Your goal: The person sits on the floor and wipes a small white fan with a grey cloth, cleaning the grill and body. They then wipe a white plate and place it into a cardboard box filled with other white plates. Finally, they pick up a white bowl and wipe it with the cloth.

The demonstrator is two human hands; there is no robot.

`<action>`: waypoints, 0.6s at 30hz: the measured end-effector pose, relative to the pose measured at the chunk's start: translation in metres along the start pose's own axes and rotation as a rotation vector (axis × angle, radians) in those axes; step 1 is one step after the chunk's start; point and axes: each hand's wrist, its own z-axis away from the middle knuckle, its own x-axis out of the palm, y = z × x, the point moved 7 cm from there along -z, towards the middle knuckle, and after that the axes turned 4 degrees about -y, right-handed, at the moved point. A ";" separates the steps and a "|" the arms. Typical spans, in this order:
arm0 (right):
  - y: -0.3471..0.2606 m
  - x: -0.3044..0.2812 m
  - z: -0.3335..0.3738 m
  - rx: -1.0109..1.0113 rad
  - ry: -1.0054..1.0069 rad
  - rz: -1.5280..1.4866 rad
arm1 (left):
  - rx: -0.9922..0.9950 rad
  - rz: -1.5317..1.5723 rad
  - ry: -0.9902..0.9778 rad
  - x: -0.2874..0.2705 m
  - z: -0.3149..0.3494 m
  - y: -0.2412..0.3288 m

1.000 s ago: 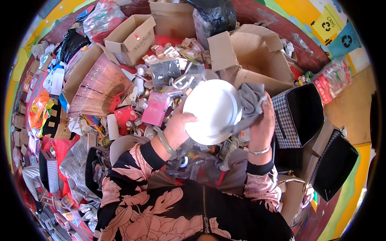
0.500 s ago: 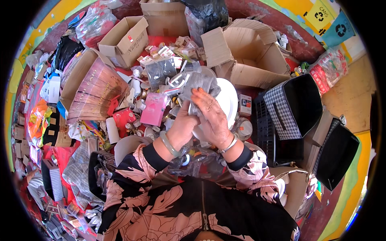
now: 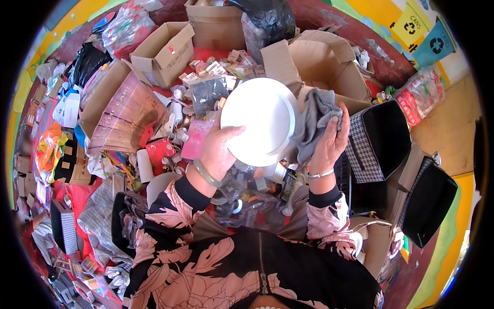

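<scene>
A round white plate [image 3: 257, 121] faces up in front of me. My left hand [image 3: 219, 147] grips it by its left rim, with the thumb lying over the edge and the other fingers mostly hidden beneath. To the right of the plate, my right hand [image 3: 332, 141] holds a crumpled grey cloth [image 3: 311, 123], its fingers bent around the cloth's right side. The cloth hangs close against the plate's right rim; whether it touches, I cannot tell. Under the plate lies a heap of clear plastic bags [image 3: 252, 206] and small items.
An open cardboard box [image 3: 327, 67] stands beyond my right hand, with black houndstooth bins [image 3: 381, 139] at the right. Another carton [image 3: 163, 54] is at the far left, near a pile of small boxes [image 3: 242, 62]. A pink box [image 3: 195, 139] lies beside my left hand.
Both hands were together over the plate with the cloth. They have parted: the left now holds the plate out flat and more to the left, while the right has moved right with the cloth.
</scene>
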 end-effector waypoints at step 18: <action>-0.037 0.103 0.068 -0.396 -0.873 0.158 | -0.004 -0.013 0.037 -0.002 -0.008 -0.018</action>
